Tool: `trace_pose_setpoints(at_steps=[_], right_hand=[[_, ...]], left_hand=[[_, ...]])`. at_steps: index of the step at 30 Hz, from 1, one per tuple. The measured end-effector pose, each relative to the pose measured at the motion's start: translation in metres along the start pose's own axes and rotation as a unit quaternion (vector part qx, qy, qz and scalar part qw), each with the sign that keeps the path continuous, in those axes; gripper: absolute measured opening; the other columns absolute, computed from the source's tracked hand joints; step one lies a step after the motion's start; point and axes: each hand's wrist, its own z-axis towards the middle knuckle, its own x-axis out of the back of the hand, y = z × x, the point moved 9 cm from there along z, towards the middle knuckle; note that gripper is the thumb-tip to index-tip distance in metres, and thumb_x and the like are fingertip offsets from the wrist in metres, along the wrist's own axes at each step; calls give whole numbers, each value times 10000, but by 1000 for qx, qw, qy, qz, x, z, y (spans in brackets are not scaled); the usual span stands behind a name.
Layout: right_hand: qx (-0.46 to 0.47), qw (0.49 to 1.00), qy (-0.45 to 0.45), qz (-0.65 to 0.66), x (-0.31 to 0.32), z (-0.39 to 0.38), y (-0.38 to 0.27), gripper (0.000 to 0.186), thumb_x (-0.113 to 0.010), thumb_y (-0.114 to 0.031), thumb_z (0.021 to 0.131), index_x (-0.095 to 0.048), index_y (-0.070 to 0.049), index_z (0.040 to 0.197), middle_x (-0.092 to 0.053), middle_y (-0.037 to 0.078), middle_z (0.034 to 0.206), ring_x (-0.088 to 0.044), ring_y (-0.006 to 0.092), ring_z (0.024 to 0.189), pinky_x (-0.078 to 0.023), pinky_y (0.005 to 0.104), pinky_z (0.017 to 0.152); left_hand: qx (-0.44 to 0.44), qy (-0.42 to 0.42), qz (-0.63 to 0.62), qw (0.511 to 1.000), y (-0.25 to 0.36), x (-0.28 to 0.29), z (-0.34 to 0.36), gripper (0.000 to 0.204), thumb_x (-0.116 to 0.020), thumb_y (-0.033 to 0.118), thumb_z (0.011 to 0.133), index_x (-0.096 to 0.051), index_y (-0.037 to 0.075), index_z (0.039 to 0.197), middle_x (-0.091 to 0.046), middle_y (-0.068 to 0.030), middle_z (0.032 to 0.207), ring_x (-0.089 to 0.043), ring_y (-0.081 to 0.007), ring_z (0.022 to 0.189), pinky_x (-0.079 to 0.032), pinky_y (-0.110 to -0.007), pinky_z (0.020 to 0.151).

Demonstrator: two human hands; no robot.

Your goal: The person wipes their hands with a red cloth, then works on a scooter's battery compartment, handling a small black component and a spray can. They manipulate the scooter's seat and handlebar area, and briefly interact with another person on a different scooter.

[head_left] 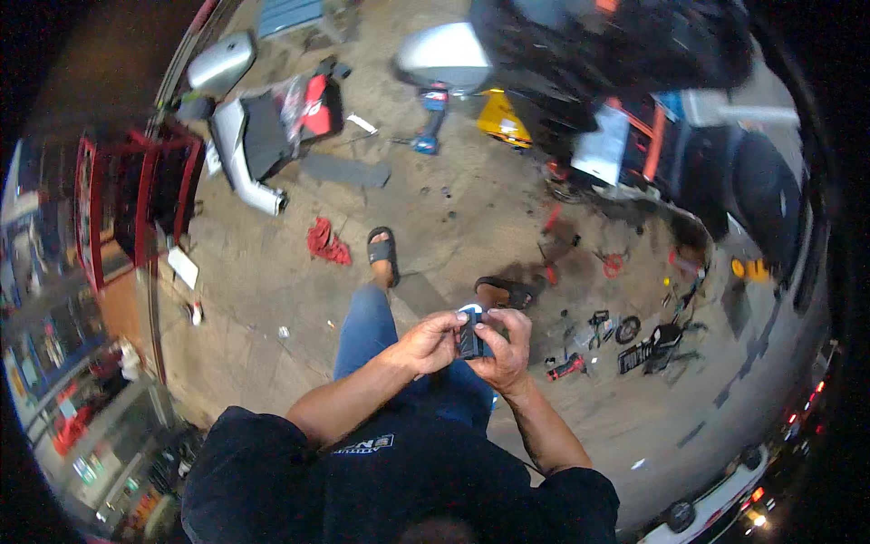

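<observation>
In front of my legs, both hands hold a small black, box-shaped part (469,337) with a ribbed face and a pale, shiny top end. My left hand (430,344) pinches its left side, thumb and fingertips near the upper edge. My right hand (508,348) is closed round its right side, with fingers bent over the top. Fingers cover much of the part, so its exact kind does not show. Beneath the hands are my jeans (364,326) and my sandalled feet, apart on the floor.
Ahead lie a blue cordless drill (431,125), a yellow case (504,120), a red cloth (326,243) and a silver curved panel (237,163). To the right are a partly dismantled motorcycle (648,140), a red hand tool (568,366) and loose black parts (648,354). A red rack (140,199) stands left.
</observation>
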Motion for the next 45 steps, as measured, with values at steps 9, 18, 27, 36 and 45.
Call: trace_pose_setpoints(at_steps=[9,18,27,36,45], right_hand=[[-97,964,-248,11,-188,38,0,695,-838,-211,691,-507,-67,1285,-492,215,1245,-500,384,1141,-448,469,946],[-195,887,-419,-17,-292,26,48,627,-785,-141,713,-507,-25,1263,-503,215,1233,-488,382,1149,-420,455,969],[-348,838,-417,-62,-294,15,98,599,-763,-115,729,-492,-24,1256,-495,232,1243,-490,400,1180,-398,477,1032],[-469,821,-313,-86,-268,-28,140,579,-735,-157,735,-515,19,1241,-505,234,1251,-502,406,1157,-390,482,1028],[-455,852,-258,-22,-224,3,28,513,-711,-117,797,-525,-26,1267,-528,189,1271,-531,339,1176,-472,407,945]], left_hand=[[-173,196,11,965,212,222,-55,95,-711,189,882,-640,126,883,-560,21,739,-513,-119,671,-415,-311,624],[-254,321,143,901,328,466,17,227,-688,200,878,-679,49,1048,-680,-40,972,-594,-170,929,-441,-332,864],[-251,478,365,759,449,536,146,307,-759,290,737,-687,11,842,-691,-143,812,-663,-292,747,-526,-377,748],[-189,530,626,540,553,553,227,620,-716,438,734,-658,32,1199,-493,-223,1383,-512,-412,1216,-428,-445,1045],[-128,386,572,713,390,496,61,464,-657,345,848,-678,27,1186,-694,-183,1137,-657,-305,1072,-486,-407,954]])
